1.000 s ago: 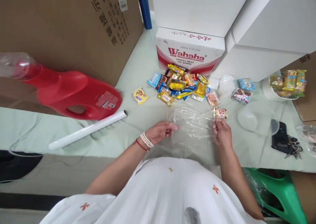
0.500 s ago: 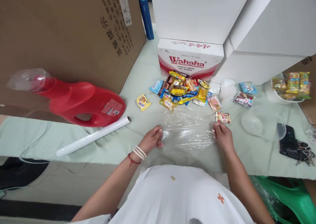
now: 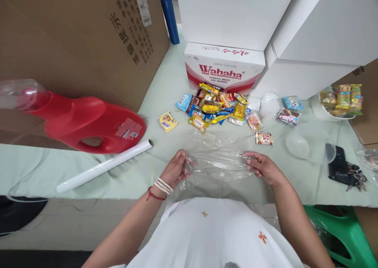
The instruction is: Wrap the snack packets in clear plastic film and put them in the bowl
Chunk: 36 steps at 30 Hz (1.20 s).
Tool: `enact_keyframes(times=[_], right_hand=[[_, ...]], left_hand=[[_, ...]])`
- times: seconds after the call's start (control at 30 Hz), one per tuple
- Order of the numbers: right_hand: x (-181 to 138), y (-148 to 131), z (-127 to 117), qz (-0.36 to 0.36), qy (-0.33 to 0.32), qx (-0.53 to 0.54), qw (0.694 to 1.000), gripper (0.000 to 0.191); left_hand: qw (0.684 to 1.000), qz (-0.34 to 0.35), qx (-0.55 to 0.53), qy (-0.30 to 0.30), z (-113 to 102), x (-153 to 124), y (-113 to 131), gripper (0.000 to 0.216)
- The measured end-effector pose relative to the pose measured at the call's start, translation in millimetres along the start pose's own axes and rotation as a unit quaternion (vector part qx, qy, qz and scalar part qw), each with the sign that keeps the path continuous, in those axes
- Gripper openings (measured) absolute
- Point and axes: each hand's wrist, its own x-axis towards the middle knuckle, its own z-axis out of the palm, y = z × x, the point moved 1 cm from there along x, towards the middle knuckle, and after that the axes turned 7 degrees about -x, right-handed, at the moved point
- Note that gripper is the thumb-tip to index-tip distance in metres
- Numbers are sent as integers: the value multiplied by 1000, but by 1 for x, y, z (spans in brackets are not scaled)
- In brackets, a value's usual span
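Observation:
A sheet of clear plastic film or a thin clear bag (image 3: 218,161) stretches between my two hands just above the table's near side; which of the two it is, I cannot tell. My left hand (image 3: 176,166) pinches its left edge, with pale beads and a red cord around the wrist. At the opposite edge my right hand (image 3: 264,167) grips the plastic between thumb and fingers. Just beyond the plastic lies a heap of wrapped snacks (image 3: 211,108). A small red and cream packet (image 3: 264,138) rests near my right hand, and a yellow packet (image 3: 168,121) lies farther left.
A red jug (image 3: 97,122) and a white roll (image 3: 104,166) lie at left beside a large carton (image 3: 73,35). Behind the snacks stands a Wahaha box (image 3: 224,69). To the right are a clear lid (image 3: 310,146), keys (image 3: 356,177) and a white bowl (image 3: 336,116) of snacks.
My right hand has shifted left, closer to my left hand, and its fingers now point more inward. The plastic hangs slacker between them. The view has turned slightly.

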Motion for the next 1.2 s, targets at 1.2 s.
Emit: enact_keyframes(times=[1.2], right_hand=[[4, -49, -79, -124, 158, -438, 876, 39]], left_hand=[[621, 414, 666, -19, 14, 35, -30, 77]])
